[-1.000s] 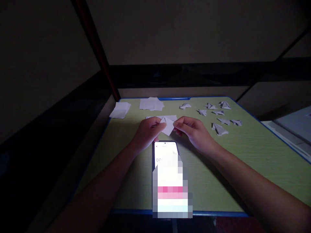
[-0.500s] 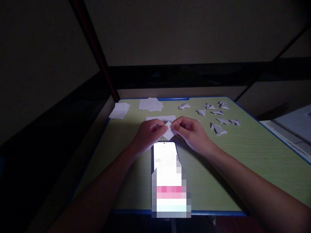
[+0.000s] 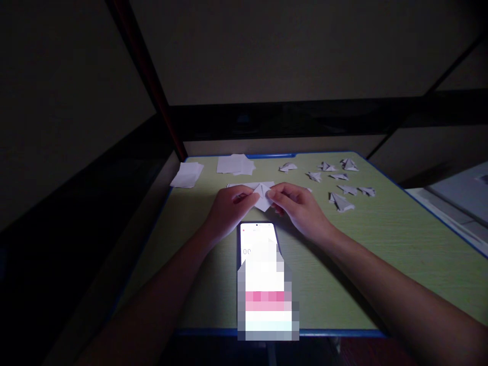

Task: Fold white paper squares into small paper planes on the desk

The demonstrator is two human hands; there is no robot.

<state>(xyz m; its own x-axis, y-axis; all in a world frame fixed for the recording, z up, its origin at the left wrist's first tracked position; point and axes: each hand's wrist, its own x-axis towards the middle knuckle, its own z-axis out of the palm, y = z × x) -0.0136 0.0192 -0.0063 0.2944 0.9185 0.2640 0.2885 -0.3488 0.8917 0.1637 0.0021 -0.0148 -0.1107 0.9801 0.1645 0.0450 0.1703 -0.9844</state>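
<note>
Folded paper: a small white diamond-shaped piece of folded paper [image 3: 264,203] is held between the two hands above the middle of the surface, one point toward the wearer, creases showing on its upper face.
Left hand: the bare left hand [image 3: 227,209] has its fingers drawn narrow on the paper's left side, thumb on top.
Right hand: the bare right hand [image 3: 301,206] pinches the right side in the same way, thumb uppermost; its lower fingers are curled beneath and partly hidden.
Why this hold: gripping opposite sides probably steadies so small a piece and leaves its middle in sight.
Light: a dark-edged phone with a bright white screen [image 3: 256,232] lies face up just nearer the wearer, between the forearms; its glow probably helps in this dim room. Its lower part is pixelated.
Behind the hands: a flat white paper strip [image 3: 249,185], partly covered by them.
Far left: two loose stacks of white paper sheets, one at the corner [image 3: 186,175], one along the back edge [image 3: 234,164], both apart from the hands.
Far right: a scattered group of crumpled-looking white folded paper shapes [image 3: 341,203], set aside from the working middle.
Surface: pale green wood-grain surface with blue edging [image 3: 366,264].
In the way: the phone takes up the space directly before the hands.
</note>
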